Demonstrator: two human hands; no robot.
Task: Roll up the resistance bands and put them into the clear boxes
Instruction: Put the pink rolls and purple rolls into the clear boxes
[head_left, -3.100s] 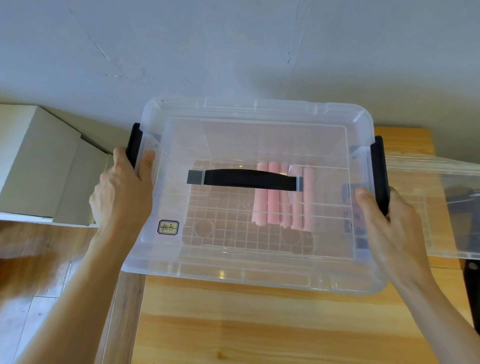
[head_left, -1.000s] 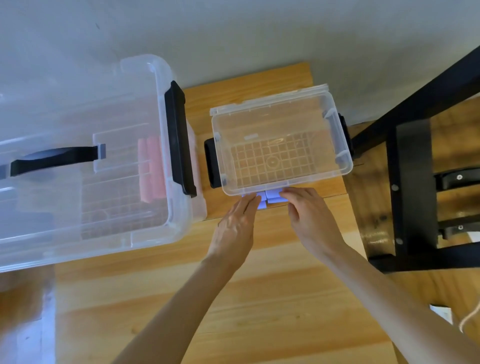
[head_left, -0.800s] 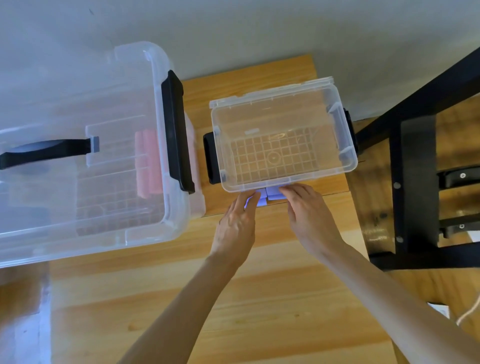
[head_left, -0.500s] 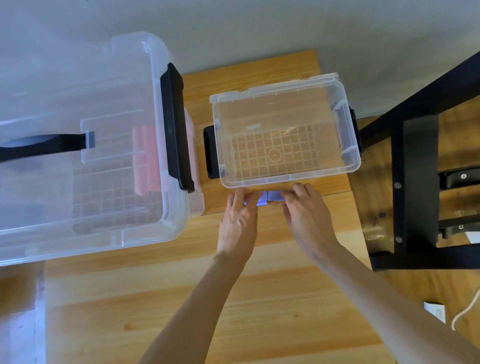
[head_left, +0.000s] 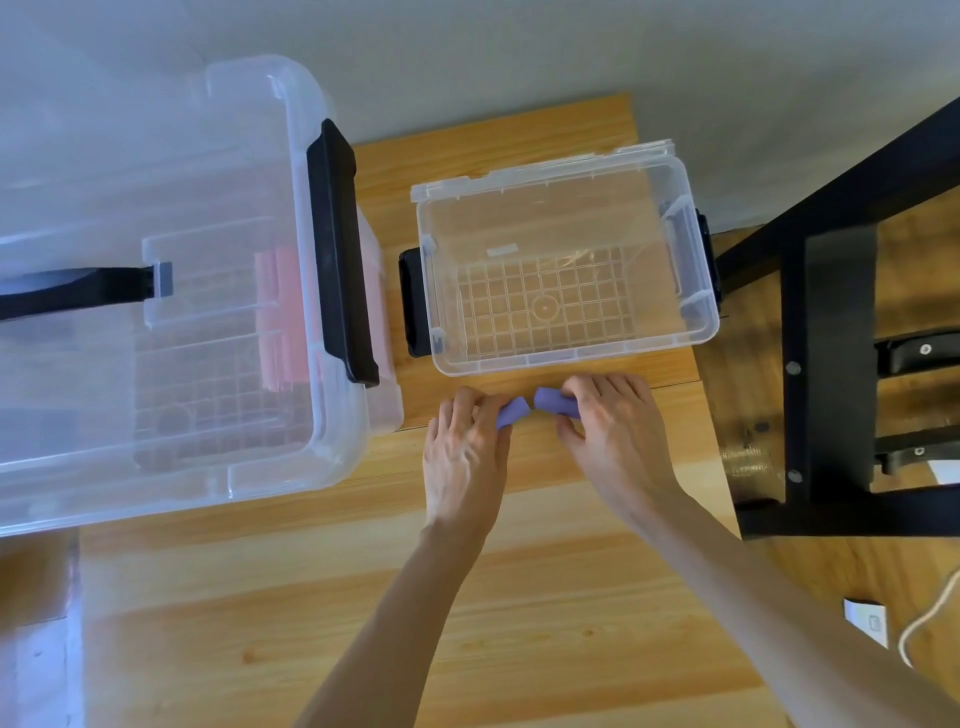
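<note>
Both hands pinch purple rolled bands on the wooden table (head_left: 519, 597): the left hand (head_left: 465, 457) curls round one purple roll (head_left: 513, 412), the right hand (head_left: 610, 431) round the other purple roll (head_left: 551, 400), their inner ends nearly touching. Just beyond them sits the small clear box (head_left: 696, 332), lidless. To the left, the large lidded box (head_left: 291, 447) holds pink rolls (head_left: 278, 317). A black frame (head_left: 831, 332) stands right. Both forearms reach forward, knuckles up.

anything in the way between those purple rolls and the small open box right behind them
Nothing visible. The left hand and right hand each hold a purple roll just in front of the small clear box, which has no lid on and an empty floor. Only its near wall has to be cleared.
</note>
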